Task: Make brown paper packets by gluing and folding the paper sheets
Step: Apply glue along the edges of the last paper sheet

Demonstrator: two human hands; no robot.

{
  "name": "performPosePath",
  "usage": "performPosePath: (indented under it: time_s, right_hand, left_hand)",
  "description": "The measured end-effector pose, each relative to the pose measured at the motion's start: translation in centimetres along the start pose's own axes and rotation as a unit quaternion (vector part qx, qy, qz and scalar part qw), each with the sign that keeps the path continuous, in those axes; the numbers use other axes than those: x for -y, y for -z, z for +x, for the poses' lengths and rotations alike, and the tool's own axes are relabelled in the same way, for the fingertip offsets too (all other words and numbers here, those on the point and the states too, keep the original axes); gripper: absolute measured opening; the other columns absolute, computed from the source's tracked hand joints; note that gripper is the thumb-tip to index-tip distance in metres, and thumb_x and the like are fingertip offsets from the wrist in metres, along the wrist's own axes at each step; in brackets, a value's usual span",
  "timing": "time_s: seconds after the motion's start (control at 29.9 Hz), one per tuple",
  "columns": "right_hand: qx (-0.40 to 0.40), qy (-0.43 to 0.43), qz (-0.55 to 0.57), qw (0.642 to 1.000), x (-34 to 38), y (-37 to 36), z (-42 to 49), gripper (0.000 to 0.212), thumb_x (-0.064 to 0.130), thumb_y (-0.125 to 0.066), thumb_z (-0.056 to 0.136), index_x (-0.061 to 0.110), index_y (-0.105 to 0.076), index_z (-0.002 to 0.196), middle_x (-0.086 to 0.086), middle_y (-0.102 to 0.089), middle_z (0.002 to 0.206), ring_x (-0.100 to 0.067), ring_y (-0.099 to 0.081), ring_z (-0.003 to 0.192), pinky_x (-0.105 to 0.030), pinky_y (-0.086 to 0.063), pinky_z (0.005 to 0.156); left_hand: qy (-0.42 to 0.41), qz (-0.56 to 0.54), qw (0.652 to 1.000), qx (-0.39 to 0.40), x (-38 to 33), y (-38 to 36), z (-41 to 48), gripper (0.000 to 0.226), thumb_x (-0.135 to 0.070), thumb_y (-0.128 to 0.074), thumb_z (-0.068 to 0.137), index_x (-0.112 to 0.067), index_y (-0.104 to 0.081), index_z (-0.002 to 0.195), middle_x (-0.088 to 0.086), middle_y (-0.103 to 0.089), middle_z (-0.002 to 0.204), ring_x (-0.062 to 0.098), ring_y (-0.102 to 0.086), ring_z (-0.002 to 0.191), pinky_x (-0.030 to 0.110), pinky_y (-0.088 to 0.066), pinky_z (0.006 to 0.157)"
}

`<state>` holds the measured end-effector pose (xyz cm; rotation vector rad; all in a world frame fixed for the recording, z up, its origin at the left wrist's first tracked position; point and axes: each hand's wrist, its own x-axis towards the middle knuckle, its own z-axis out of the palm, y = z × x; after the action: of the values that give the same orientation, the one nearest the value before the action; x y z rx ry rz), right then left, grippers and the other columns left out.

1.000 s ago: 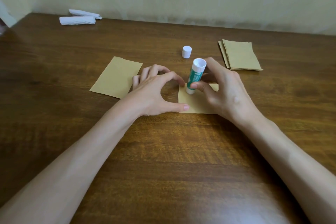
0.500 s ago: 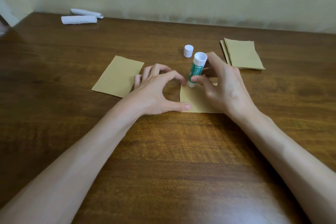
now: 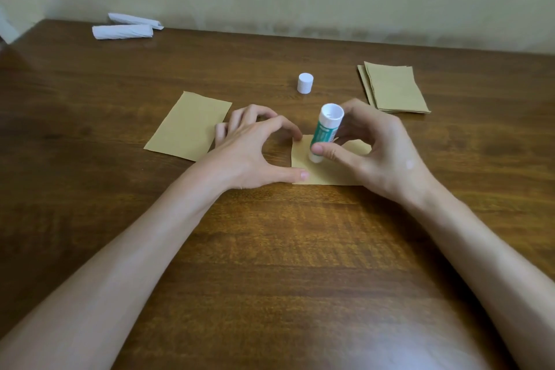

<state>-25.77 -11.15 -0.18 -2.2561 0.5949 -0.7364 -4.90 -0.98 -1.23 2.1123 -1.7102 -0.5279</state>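
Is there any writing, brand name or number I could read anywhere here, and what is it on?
Glue stick in the right hand: its green label carries pale print, too blurred to read.
White cap, stacked brown sheets, white rolls: no text visible.

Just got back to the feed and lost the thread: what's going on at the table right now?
A person is gluing a brown paper sheet on the wooden table. The right hand holds the glue stick tip down on the sheet, near its left edge. The left hand pins that edge with thumb and fingertip. The white cap stands behind them. Another brown piece lies to the left, and a stack of brown sheets lies at the far right.
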Motion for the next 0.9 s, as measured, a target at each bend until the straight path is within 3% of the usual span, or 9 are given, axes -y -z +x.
performPosePath:
  time_s: [0.13,0.3,0.43,0.6,0.77,0.9]
  right_hand:
    - [0.014,0.011,-0.014,1.000,-0.14,0.26,0.18,0.026,0.029,-0.081,0.093,0.021,-0.065,0.111,0.010,-0.073,0.107,-0.013,-0.074,0.104,-0.037,-0.061,0.093]
    - [0.058,-0.001,-0.035,0.998,-0.40,0.50,0.33,0.021,0.009,-0.074,0.099,0.013,-0.066,0.117,0.009,-0.075,0.115,-0.007,-0.071,0.115,-0.039,-0.057,0.104]
    - [0.043,0.004,-0.051,0.998,-0.10,0.45,0.25,0.017,0.017,-0.077,0.098,0.016,-0.067,0.111,0.010,-0.075,0.109,-0.007,-0.072,0.110,-0.036,-0.058,0.100]
    - [-0.001,-0.002,-0.063,0.998,0.21,0.34,0.17,0.030,0.034,-0.084,0.091,0.018,-0.064,0.107,0.009,-0.074,0.103,-0.009,-0.073,0.100,-0.034,-0.060,0.090]
    - [-0.011,0.010,-0.081,0.997,0.24,-0.12,0.30,0.023,0.027,-0.079,0.095,0.024,-0.060,0.106,0.018,-0.071,0.102,-0.003,-0.072,0.101,-0.028,-0.057,0.092]
    - [-0.011,0.003,-0.097,0.995,-0.01,-0.37,0.55,0.019,0.018,-0.075,0.097,0.018,-0.061,0.110,0.013,-0.074,0.104,-0.005,-0.072,0.104,-0.031,-0.056,0.095]
  left_hand:
    - [-0.002,-0.001,1.000,-0.004,-0.10,-0.10,0.01,0.057,-0.074,-0.077,0.069,-0.058,-0.054,0.120,-0.020,-0.031,0.139,0.008,-0.018,0.142,0.033,-0.016,0.102]
    - [0.000,0.001,1.000,-0.002,-0.03,-0.10,0.01,0.058,-0.074,-0.077,0.069,-0.058,-0.054,0.120,-0.020,-0.031,0.139,0.008,-0.018,0.142,0.033,-0.016,0.102]
    - [-0.003,-0.002,1.000,-0.008,0.01,-0.15,-0.06,0.057,-0.074,-0.078,0.069,-0.058,-0.054,0.119,-0.020,-0.031,0.139,0.008,-0.019,0.142,0.033,-0.015,0.102]
    - [0.002,-0.003,1.000,0.004,0.02,-0.09,-0.01,0.058,-0.074,-0.077,0.069,-0.058,-0.054,0.119,-0.020,-0.031,0.140,0.008,-0.018,0.143,0.034,-0.015,0.102]
    - [0.001,0.000,1.000,0.000,-0.12,-0.06,-0.03,0.056,-0.074,-0.076,0.070,-0.059,-0.053,0.118,-0.019,-0.030,0.141,0.010,-0.018,0.143,0.033,-0.014,0.102]
    - [0.004,0.001,1.000,0.001,-0.22,-0.03,-0.03,0.055,-0.074,-0.077,0.070,-0.059,-0.053,0.118,-0.019,-0.030,0.141,0.010,-0.018,0.143,0.033,-0.014,0.102]
